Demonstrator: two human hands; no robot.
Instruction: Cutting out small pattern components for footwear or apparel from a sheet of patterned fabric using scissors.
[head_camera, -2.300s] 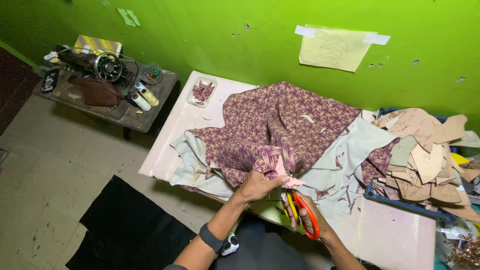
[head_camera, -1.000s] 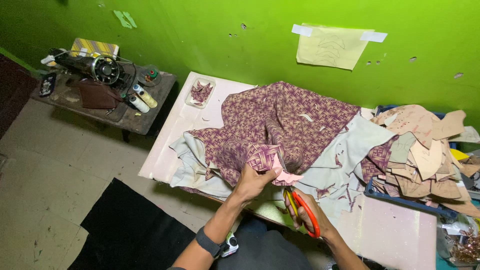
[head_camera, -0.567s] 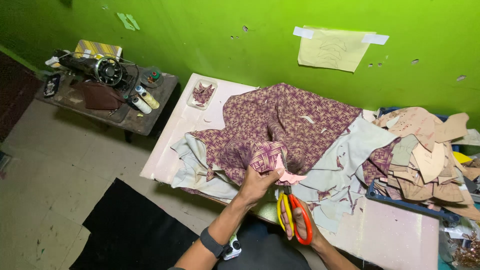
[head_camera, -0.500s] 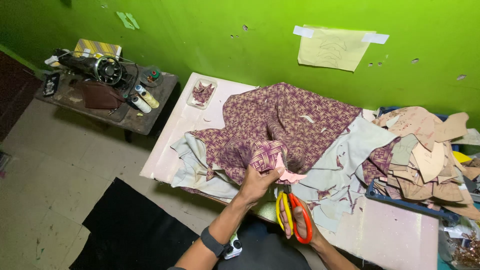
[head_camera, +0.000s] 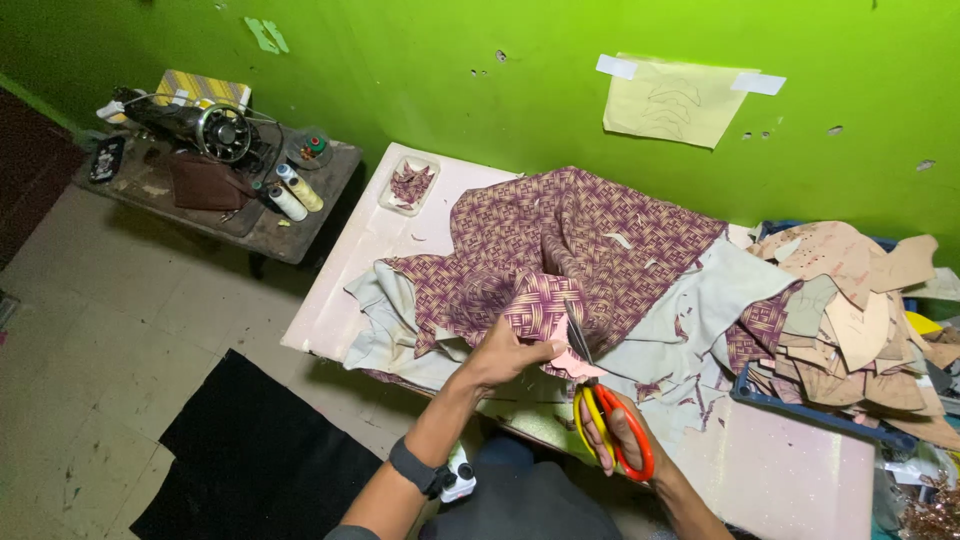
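At the lower centre of the frame, the right hand (head_camera: 622, 440) is gripping the orange-handled scissors (head_camera: 600, 410), its fingers threaded through the loops in a closed grip. The scissors' long axis is running from the handles at lower right up and slightly left, the blades pointing toward the upper middle of the frame and into the fabric. Just to the left, the left hand (head_camera: 508, 352) is pinching a fold of the patterned purple fabric (head_camera: 560, 250) together with a small pink piece (head_camera: 570, 362), holding them up at the blades. Both hands are working right at the near edge of the pale counter (head_camera: 345, 290), where the fabric and a grey underlayer (head_camera: 700, 310) are hanging slightly over. Bare counter surface is lying open at the lower right and along the left edge. Further right, a heap of tan cut pieces (head_camera: 850, 310) is crowding the counter's end. Beyond, at upper left, a small tray of scraps (head_camera: 410, 184) is sitting near the far corner, and a sewing machine (head_camera: 200, 125) is standing on a separate dark table (head_camera: 300, 215) against the green wall (head_camera: 450, 60).
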